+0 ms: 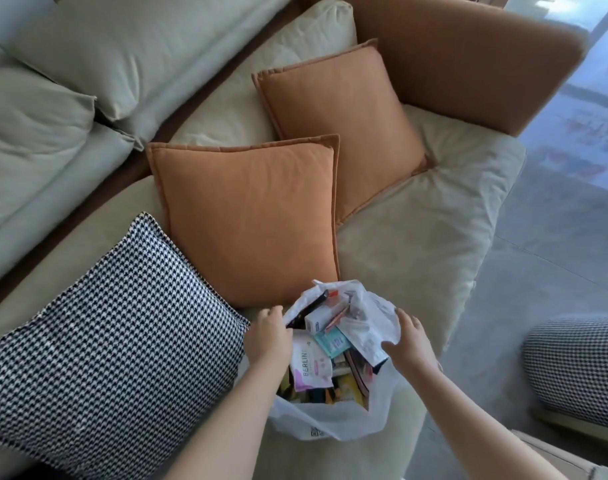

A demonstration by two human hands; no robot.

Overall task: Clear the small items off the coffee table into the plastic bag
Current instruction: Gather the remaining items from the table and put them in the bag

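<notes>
Head view: plastic bag (333, 419) sits on sofa seat (416, 237) btwn both hands, stuffed w/ packets; left hand (269, 332) pinches bag's rim; right hand (411, 341) lies flat, fingers straight, on far rim; risk: overfull bag could tip, packets spilling out if one rim's let go.

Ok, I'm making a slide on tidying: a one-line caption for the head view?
Both hands, left and right, hold open a full plastic bag on the sofa.

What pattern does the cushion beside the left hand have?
Black-and-white houndstooth on the cushion, seen in the head view.
</notes>
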